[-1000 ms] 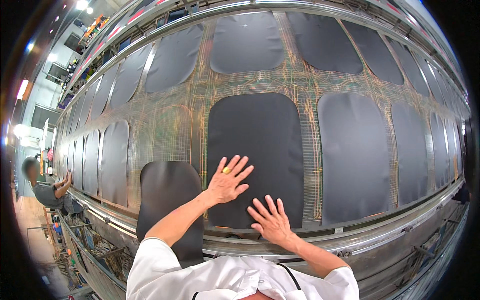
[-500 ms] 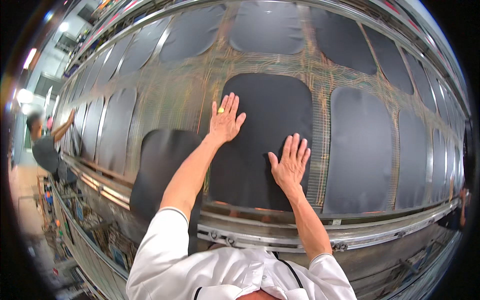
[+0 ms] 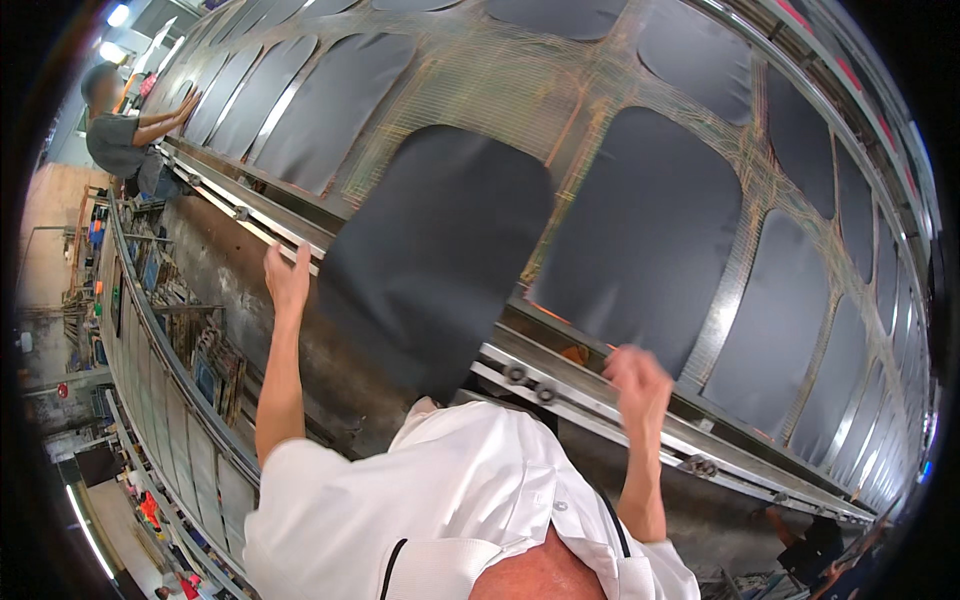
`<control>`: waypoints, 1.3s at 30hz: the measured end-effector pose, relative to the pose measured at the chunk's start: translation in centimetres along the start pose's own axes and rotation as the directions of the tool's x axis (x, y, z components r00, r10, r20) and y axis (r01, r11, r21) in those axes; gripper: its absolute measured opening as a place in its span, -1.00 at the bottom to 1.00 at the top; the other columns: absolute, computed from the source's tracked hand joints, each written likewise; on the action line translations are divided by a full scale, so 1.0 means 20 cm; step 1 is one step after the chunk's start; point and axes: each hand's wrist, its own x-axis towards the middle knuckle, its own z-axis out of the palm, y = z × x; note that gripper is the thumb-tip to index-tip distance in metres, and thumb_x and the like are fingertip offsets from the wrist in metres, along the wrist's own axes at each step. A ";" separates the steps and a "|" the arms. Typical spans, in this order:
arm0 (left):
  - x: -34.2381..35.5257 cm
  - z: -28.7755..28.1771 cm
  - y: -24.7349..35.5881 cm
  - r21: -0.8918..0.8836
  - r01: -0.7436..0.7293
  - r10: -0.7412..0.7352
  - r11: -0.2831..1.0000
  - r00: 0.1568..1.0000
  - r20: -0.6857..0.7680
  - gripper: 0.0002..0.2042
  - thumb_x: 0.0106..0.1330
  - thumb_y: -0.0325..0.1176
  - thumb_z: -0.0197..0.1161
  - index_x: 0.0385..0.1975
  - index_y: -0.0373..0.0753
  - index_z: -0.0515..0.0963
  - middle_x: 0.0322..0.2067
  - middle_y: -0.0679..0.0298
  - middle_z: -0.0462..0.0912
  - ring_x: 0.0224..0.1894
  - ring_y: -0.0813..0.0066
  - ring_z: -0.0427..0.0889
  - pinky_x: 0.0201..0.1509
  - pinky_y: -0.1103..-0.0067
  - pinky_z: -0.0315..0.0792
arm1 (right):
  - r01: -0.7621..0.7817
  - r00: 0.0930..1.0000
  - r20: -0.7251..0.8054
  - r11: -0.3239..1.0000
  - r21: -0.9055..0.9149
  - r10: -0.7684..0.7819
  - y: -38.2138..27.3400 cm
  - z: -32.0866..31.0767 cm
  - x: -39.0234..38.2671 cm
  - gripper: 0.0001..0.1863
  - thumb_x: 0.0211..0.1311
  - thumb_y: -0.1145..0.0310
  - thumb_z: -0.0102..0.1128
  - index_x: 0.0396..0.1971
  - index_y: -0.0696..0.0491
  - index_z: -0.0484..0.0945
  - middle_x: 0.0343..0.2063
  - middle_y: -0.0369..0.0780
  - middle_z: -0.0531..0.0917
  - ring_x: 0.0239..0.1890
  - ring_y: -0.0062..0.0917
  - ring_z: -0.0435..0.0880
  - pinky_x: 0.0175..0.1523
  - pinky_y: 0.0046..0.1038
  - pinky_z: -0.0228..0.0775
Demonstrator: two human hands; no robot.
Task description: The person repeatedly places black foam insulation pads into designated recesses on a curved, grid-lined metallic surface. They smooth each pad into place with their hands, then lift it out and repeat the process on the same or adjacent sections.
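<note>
A matte black sheet [image 3: 440, 230] with rounded corners lies partly on the long table in front of me. Its near part hangs over the table edge towards my body, with soft creases. My left hand [image 3: 288, 280] is raised just left of this sheet, thumb and fingers apart, holding nothing. On the right, my right hand [image 3: 640, 385] hovers at the near corner of a second black sheet [image 3: 645, 225], which lies flat. Motion smears its fingers, which look bent; whether they hold anything does not show.
The table top [image 3: 470, 90] is streaked with orange and green lines and carries several more dark sheets in rows. A metal rail [image 3: 590, 410] with rollers runs along the near edge. At the far left, another person [image 3: 125, 130] reaches onto the table.
Both hands have lifted off the flat black sheet and come back towards me, the left one going far left. The view has turned left, bringing the draped sheet to the middle.
</note>
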 end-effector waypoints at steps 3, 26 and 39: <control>-0.09 0.02 -0.25 -0.340 0.384 -0.224 0.859 0.877 0.425 -0.44 0.28 0.01 0.32 0.05 -0.36 0.46 -0.18 0.26 0.57 -0.20 0.50 0.52 -0.13 0.50 0.44 | -0.245 0.857 0.473 0.969 0.024 0.205 -0.05 0.37 -0.32 -0.67 0.31 0.27 0.19 -0.10 0.22 0.62 -0.17 -0.13 0.71 -0.22 -0.45 0.65 -0.04 -0.41 0.46; 0.51 -0.49 0.74 -0.705 0.640 0.161 0.306 0.695 0.701 -0.92 0.31 -0.35 0.31 -0.37 -0.18 0.62 -0.42 0.37 0.67 -0.42 0.58 0.66 -0.34 0.60 0.54 | 0.142 0.989 -0.134 0.624 0.769 -0.060 -1.08 0.70 0.07 -0.67 0.26 0.33 0.32 -0.67 -0.05 0.41 -0.64 -0.47 0.47 -0.59 -0.82 0.34 -0.47 -0.64 0.23; 1.32 -0.10 1.71 -0.672 0.715 0.495 0.195 0.519 0.697 -0.79 0.30 -0.38 0.29 -0.16 -0.29 0.47 -0.23 0.16 0.62 -0.23 0.29 0.65 -0.18 0.32 0.63 | 0.389 0.911 -0.398 0.558 0.733 -0.111 -1.79 0.36 1.04 -0.83 0.16 0.40 0.35 -0.37 0.15 0.55 -0.52 -0.18 0.61 -0.46 -0.39 0.67 -0.25 -0.26 0.64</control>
